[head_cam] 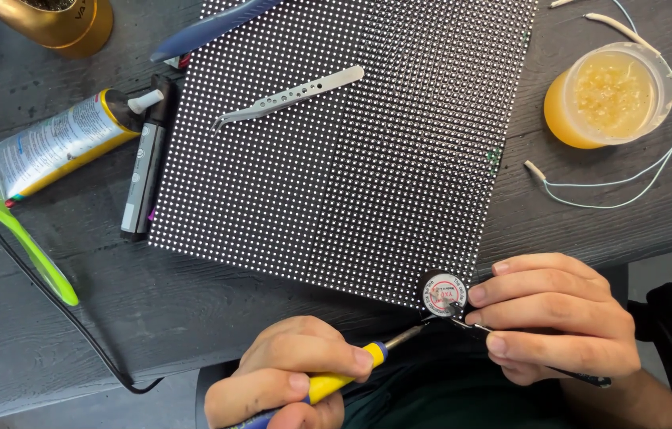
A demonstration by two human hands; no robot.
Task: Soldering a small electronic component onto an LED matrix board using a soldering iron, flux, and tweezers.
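Now | L hand [288,373] grip clamped: yellow-handled iron [336,380] | R hand [558,318] grip clamped: thin tweezers [590,379] | round solder tin [443,294]

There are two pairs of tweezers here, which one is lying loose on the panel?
The silver tweezers lie untouched on the dotted LED panel, near its top. The other, dark tweezers are in the right hand at the panel's lower corner.

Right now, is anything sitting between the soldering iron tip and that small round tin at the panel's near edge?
Nothing visible. The soldering iron in the left hand has its tip right at the small round tin, with no object between. The right hand steadies the tin from the other side, holding a thin dark tool.
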